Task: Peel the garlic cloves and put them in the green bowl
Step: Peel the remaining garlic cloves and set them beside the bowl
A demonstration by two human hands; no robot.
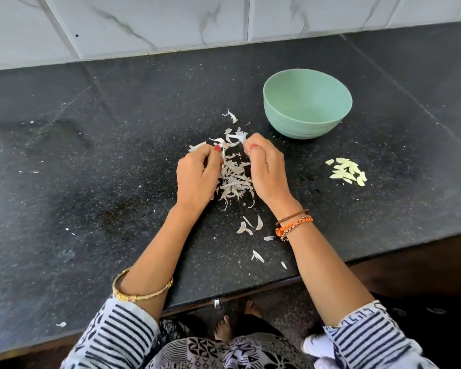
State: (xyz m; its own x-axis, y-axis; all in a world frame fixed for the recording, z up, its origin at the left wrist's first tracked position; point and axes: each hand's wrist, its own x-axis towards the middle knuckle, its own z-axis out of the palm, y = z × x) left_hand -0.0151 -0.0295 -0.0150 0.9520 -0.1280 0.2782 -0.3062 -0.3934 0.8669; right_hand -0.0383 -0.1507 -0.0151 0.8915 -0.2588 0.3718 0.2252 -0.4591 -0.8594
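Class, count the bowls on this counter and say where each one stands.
1. The green bowl stands on the black counter, toward the tiled wall, beyond the right hand and behind the peeled cloves. None seems hidden.

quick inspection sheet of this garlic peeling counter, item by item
surface: black speckled stone countertop, flecked with small white bits.
job's things: green bowl upright at the back right, no cloves visible inside; peeled garlic cloves in a small heap on the counter in front of the bowl, to its right.
clutter: garlic skins piled between the hands, loose pieces scattered toward the counter's front edge.
grippers: left hand and right hand both pinch papery skin; whether a clove lies under the fingers cannot be told.
cables: nothing seen.
surroundings: white marbled wall tiles behind; bare feet on the floor below.
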